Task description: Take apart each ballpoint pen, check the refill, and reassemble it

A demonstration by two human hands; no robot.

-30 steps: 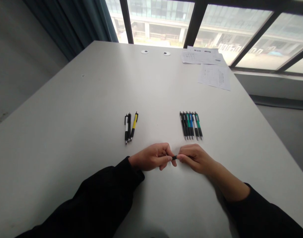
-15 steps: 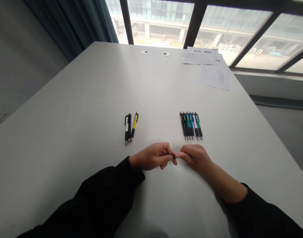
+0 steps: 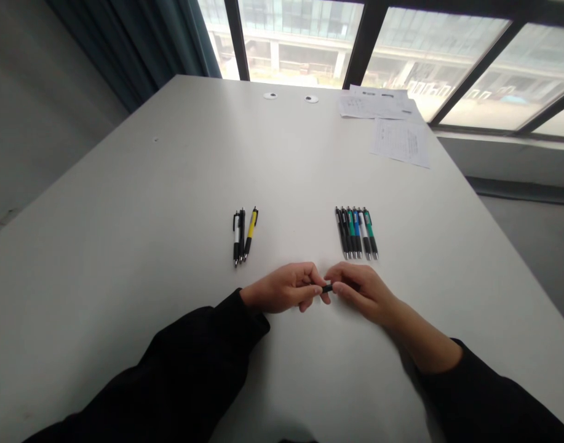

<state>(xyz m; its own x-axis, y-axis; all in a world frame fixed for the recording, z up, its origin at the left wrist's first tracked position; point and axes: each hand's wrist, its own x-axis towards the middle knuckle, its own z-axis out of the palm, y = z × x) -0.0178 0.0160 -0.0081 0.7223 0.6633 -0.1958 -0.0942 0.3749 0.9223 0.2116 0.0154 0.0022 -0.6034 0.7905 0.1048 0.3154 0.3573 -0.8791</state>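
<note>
Between my two hands, just above the table, is a pen (image 3: 326, 288); only a short black stretch of it shows and the fingers hide the rest. My left hand (image 3: 291, 288) is closed, pinching the pen between thumb and fingers. My right hand (image 3: 362, 289) has its thumb and fingertips closed at the pen's right end. Beyond the left hand lie a white-and-black pen (image 3: 236, 237), a black pen (image 3: 242, 234) and a yellow-and-black pen (image 3: 251, 234). Past the right hand several pens (image 3: 350, 234) lie side by side, with black, green, blue and white barrels.
The white table (image 3: 138, 246) extends to the window. Printed papers (image 3: 399, 141) lie at its far right corner. Two white oval fittings (image 3: 311, 99) sit near the far edge. A dark curtain (image 3: 138, 49) hangs at the left.
The right hand's fingers have loosened and shifted slightly, and more of the pen's black part shows between the hands. The left hand keeps its hold. The pens on the table have not moved.
</note>
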